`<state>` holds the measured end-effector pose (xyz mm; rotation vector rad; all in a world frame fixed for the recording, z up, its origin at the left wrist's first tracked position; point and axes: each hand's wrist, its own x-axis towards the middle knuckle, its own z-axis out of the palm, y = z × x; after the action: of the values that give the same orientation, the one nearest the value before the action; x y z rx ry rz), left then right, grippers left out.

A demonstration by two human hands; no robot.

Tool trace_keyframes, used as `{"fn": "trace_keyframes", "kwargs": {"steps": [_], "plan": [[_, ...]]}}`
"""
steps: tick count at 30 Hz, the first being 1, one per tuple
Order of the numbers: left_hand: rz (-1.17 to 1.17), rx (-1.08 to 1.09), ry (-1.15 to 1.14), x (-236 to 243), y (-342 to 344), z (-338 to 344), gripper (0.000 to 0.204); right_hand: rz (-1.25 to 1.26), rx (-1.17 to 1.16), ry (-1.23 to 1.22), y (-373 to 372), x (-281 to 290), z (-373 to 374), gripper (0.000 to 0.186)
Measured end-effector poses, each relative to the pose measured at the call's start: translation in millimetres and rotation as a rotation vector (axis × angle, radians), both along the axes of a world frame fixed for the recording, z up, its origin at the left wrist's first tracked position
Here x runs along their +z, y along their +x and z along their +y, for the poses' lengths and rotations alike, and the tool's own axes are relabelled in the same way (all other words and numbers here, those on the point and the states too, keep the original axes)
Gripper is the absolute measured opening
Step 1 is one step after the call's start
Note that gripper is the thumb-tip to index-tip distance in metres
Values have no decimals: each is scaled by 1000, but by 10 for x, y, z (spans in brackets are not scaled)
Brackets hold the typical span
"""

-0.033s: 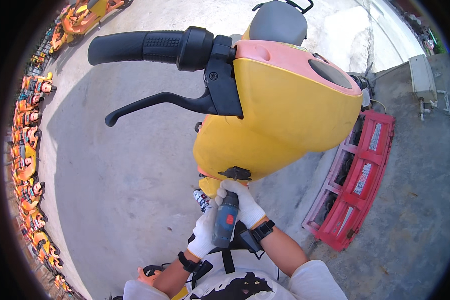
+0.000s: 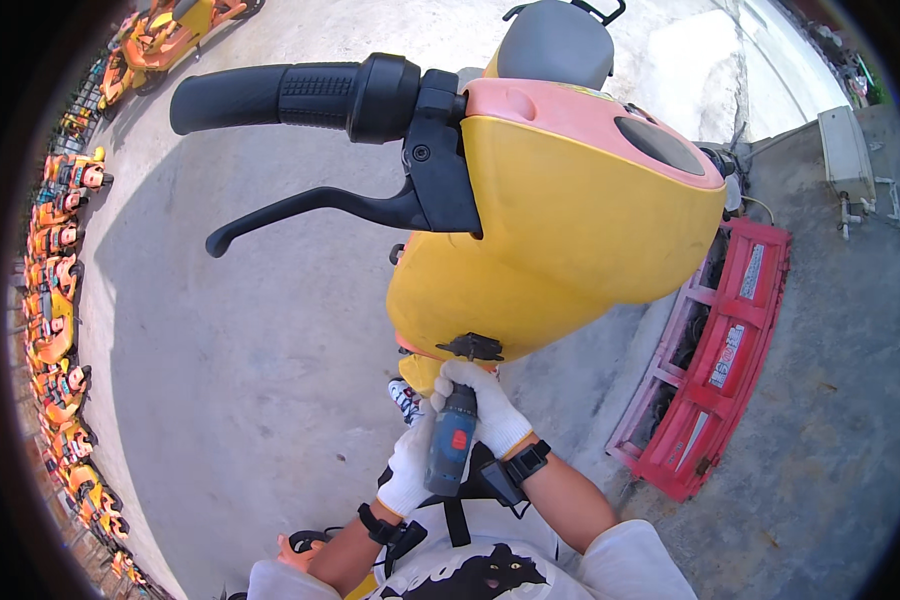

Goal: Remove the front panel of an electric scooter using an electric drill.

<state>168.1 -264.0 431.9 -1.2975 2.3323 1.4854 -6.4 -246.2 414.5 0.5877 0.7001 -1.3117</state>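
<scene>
A blue and black cordless drill (image 2: 448, 445) with a red switch lies between my hands. My left hand (image 2: 408, 470), in a white knit glove, is closed on the drill's left side, its grip partly hidden. My right hand (image 2: 492, 412), gloved the same way, wraps round the drill's front end near the chuck. The drill's nose points at a black bracket-like part (image 2: 472, 346) low on the yellow front body (image 2: 530, 270) of a scooter. The bit's tip cannot be made out. Beside my right hand hangs a yellow piece (image 2: 420, 373).
Above my hands, the scooter's black handlebar grip (image 2: 260, 98) and brake lever (image 2: 315, 203) reach left. A grey seat (image 2: 555, 45) stands behind. At right lies a long red metal frame (image 2: 715, 370), with a pale box (image 2: 846, 155) beyond. Several orange-yellow scooters (image 2: 55, 325) line the left.
The handlebar grip and brake lever sit very slightly further left in view. Both hands and the drill keep nearly the same place.
</scene>
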Motion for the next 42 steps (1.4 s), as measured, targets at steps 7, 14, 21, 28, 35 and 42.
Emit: {"fn": "trace_keyframes", "kwargs": {"steps": [7,14,21,28,35,42], "plan": [[74,-169,-405,-86,19,-125,31,206,176,-29,-126,133,-129,16],[84,-93,-315,-112,63,-65,30,365,243,106,-144,309,-225,17],[93,-48,-42,50,-37,-59,38,535,228,141,-111,174,-161,27],[232,67,126,-375,299,32,36,193,-214,121,-17,-64,-61,32],[-76,-155,263,-281,588,-81,48,246,-240,55,15,-332,36,29],[398,962,1172,109,1170,-110,33,502,-192,334,140,-287,-97,38]]}}
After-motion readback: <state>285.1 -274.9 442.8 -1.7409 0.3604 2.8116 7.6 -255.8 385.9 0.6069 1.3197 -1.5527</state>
